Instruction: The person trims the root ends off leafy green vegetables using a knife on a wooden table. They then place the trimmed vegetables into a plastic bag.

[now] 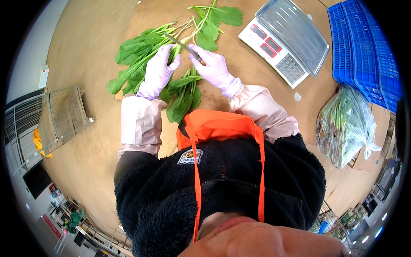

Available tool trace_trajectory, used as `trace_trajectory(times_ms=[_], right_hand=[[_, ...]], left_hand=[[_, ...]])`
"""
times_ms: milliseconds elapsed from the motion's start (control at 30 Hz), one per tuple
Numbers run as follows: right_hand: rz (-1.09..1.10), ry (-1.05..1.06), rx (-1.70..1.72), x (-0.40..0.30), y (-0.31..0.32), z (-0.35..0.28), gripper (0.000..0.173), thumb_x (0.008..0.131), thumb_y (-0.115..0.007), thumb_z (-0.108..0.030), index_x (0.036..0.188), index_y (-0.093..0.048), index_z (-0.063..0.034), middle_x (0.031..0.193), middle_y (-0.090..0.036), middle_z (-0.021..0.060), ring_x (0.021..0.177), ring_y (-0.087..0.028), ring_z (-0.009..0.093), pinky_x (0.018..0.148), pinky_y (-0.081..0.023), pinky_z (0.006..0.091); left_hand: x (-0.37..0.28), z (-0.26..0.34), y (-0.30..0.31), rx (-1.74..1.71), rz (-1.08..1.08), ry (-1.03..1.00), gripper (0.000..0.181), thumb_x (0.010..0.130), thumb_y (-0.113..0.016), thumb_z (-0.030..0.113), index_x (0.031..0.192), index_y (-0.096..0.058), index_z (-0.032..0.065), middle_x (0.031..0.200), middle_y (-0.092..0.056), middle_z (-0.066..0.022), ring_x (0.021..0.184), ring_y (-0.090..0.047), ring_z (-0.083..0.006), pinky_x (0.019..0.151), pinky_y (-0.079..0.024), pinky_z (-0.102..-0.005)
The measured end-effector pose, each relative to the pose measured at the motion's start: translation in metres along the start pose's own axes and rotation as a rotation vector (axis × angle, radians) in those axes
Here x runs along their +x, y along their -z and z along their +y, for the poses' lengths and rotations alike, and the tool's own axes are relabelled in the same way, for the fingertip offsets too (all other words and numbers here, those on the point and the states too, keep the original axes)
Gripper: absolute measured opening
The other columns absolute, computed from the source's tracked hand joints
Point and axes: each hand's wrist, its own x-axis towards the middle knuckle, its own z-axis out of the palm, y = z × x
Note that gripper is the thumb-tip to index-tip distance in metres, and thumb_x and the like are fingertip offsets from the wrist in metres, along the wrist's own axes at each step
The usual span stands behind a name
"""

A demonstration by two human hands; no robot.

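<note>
My left hand [159, 71], in a pale lilac glove, holds the stems of a leafy green vegetable [177, 48]. Its thumb and fingers curl around the stalks. In my gloved right hand [210, 66] is a knife [183, 45], its blade pointing up and left across the stems. Part of the handle is hidden by my fingers. Broad leaves [138, 48] lie to the left of and under my left hand. Another bunch of greens [186, 93] is between my forearms. Beyond my hands lie more leafy stalks [207, 30] with thin pale roots.
A digital scale with a clear-covered pan [292, 32] sits to the right on the brown tabletop [250, 74]. Farther right are stacked blue plastic crates [362, 51] and a tied clear bag of green vegetables [345, 128]. A metal wire rack [64, 112] stands at far left.
</note>
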Motion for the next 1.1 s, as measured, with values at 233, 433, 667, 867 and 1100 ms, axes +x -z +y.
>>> trace_trajectory(times_ms=[233,433,667,867,1100], right_hand=[[-0.011,-0.098,0.024,0.014,0.011,0.011,0.023,0.080,-0.056,-0.020,0.101,-0.058,-0.0115,0.069,-0.061,0.0099,0.064,-0.060,0.026,0.054,-0.048,0.0343],[-0.328,-0.446,-0.118,0.036,0.006,0.068,0.023,0.080,-0.051,-0.027,0.086,-0.061,-0.0068,0.078,-0.061,0.0186,0.073,-0.058,0.037,0.066,-0.047,0.0430],[-0.221,-0.679,0.466,0.050,0.038,0.037,0.033,0.081,-0.058,-0.034,0.096,-0.061,-0.0048,0.072,-0.062,0.0048,0.054,-0.054,0.010,0.050,-0.044,0.0235],[-0.205,-0.447,0.819,0.084,0.048,-0.007,0.037,0.082,-0.061,-0.028,0.111,-0.057,-0.0064,0.078,-0.059,-0.0024,0.052,-0.049,0.003,0.045,-0.039,0.0169],[-0.178,-0.434,0.826,0.085,0.052,-0.015,0.034,0.082,-0.061,-0.024,0.111,-0.057,-0.0062,0.079,-0.059,-0.0012,0.055,-0.053,0.003,0.044,-0.040,0.0168]], left_hand=[[0.023,0.009,-0.007,0.061,0.008,-0.106,0.033,0.077,-0.060,0.025,0.101,-0.051,0.0039,0.089,-0.058,-0.0154,0.076,-0.058,-0.0329,0.063,-0.048,-0.0366],[0.051,0.016,0.005,-0.169,0.077,-0.042,0.030,0.079,-0.060,0.021,0.102,-0.052,0.0045,0.086,-0.058,-0.0144,0.074,-0.059,-0.0274,0.066,-0.047,-0.0319],[0.077,0.011,0.025,-0.947,-0.119,0.284,0.034,0.088,-0.050,0.021,0.117,-0.050,0.0048,0.090,-0.053,0.0035,0.077,-0.049,-0.0053,0.070,-0.041,-0.0204],[0.078,0.007,0.011,-1.191,-0.180,0.432,0.034,0.087,-0.054,0.012,0.118,-0.049,0.0001,0.106,-0.058,-0.0021,0.096,-0.052,-0.0065,0.083,-0.042,-0.0207],[0.074,0.022,0.016,-0.978,-0.126,0.302,0.026,0.085,-0.056,0.009,0.108,-0.054,-0.0017,0.097,-0.060,-0.0028,0.084,-0.055,-0.0068,0.074,-0.044,-0.0197]])
